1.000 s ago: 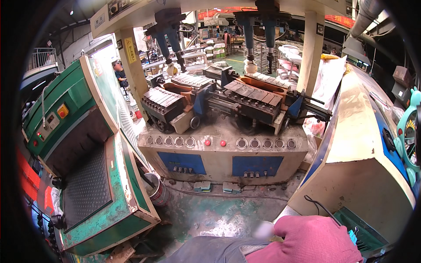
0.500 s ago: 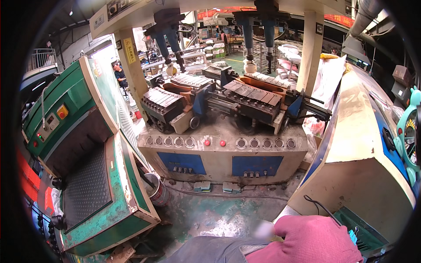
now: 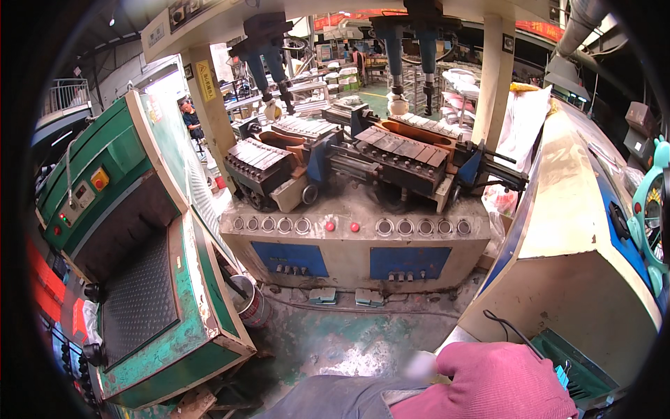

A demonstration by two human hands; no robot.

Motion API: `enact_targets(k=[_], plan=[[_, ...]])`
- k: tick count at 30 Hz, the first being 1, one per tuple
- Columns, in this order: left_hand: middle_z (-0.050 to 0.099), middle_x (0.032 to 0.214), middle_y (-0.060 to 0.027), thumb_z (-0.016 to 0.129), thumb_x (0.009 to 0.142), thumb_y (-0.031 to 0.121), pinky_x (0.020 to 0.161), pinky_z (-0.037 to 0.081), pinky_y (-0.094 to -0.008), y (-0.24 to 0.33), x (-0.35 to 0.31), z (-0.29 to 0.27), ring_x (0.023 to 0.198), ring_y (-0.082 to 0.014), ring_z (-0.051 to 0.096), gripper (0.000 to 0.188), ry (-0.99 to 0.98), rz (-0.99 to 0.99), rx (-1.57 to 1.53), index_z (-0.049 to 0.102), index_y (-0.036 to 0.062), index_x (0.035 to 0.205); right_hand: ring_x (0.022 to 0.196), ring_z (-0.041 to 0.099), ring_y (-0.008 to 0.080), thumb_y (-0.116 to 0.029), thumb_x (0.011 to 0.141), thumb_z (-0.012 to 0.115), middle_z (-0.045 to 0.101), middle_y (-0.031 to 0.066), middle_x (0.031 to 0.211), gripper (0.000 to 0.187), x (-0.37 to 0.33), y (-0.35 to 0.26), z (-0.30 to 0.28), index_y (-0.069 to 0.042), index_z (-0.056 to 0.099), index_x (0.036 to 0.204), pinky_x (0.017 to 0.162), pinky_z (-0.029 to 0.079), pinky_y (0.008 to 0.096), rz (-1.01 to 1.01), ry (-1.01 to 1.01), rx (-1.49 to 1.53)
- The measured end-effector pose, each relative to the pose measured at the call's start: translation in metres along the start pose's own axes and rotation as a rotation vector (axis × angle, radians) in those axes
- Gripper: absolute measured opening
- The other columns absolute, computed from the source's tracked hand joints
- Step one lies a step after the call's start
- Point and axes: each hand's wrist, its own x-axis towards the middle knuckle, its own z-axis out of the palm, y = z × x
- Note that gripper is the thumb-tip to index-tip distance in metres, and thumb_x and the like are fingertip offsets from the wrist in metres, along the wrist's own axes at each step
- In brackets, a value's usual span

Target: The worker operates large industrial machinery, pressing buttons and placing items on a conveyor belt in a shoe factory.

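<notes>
In a pink knit sleeve [image 3: 499, 380], my right arm bends across the lower right. A pale, smeared shape at the sleeve's left end looks like my right hand [image 3: 419, 365], perhaps gloved. Its fingers do not show, nor does anything held in it. Dark cloth over my lap [image 3: 328, 398] fills the bottom middle, left of the sleeve. My left hand is out of sight. Ahead stands a cream machine [image 3: 349, 258] with two red buttons. On it sit two clamp stations, the left one [image 3: 262, 164] and the right one [image 3: 405, 157], topped with metal plates.
A green machine [image 3: 153, 370] with a dark studded bed stands at left, beside a bucket [image 3: 251, 304]. Two foot pedals [image 3: 322, 297] lie on the floor ahead. A cream cabinet [image 3: 551, 258] and a turquoise fan [image 3: 650, 216] are at right. Another person [image 3: 190, 120] is far left.
</notes>
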Motion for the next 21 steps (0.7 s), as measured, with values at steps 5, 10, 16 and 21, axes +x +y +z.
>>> enact_targets(k=[5, 10, 16, 21], plan=[[0.069, 0.101, -0.0195, 0.068, 0.087, 0.000, 0.073, 0.058, -0.0368, -0.006, 0.005, 0.002, 0.083, -0.0247, 0.067, 0.017, 0.044, 0.047, -0.034, 0.064, -0.0058, 0.102, 0.095, 0.067, 0.0367, -0.041, 0.100, 0.028, 0.072, 0.0153, 0.099, 0.054, -0.003, -0.003, -0.005, -0.010, 0.073, 0.101, 0.085, 0.049, 0.0473, 0.001, 0.017, 0.018], [0.064, 0.115, -0.0241, 0.063, 0.092, 0.008, 0.088, 0.052, -0.0443, 0.024, 0.034, 0.022, 0.099, -0.0330, 0.063, 0.021, 0.055, 0.045, -0.303, 0.061, -0.0046, 0.109, 0.093, 0.067, 0.0362, -0.040, 0.100, 0.030, 0.072, 0.0156, 0.097, 0.052, -0.001, 0.008, 0.013, -0.009, 0.072, 0.097, 0.084, 0.050, 0.0474, -0.021, 0.025, 0.001], [0.061, 0.119, -0.0268, 0.061, 0.094, 0.018, 0.100, 0.044, -0.0499, 0.140, 0.222, 0.019, 0.111, -0.0395, 0.057, 0.034, 0.146, 0.194, -0.372, 0.058, -0.0060, 0.118, 0.083, 0.067, 0.0336, -0.036, 0.097, 0.039, 0.070, 0.0134, 0.085, 0.039, 0.003, 0.014, 0.032, -0.011, 0.068, 0.089, 0.075, 0.051, 0.0471, -0.183, 0.247, -0.151], [0.062, 0.117, -0.0279, 0.062, 0.093, 0.037, 0.096, 0.047, -0.0494, 0.206, 0.321, 0.030, 0.110, -0.0432, 0.058, 0.049, 0.372, 0.582, 0.189, 0.059, -0.0027, 0.122, 0.073, 0.067, 0.0311, -0.031, 0.094, 0.045, 0.069, 0.0102, 0.079, 0.028, -0.001, 0.014, 0.029, -0.012, 0.065, 0.088, 0.064, 0.051, 0.0456, -0.255, 0.381, -0.160]])
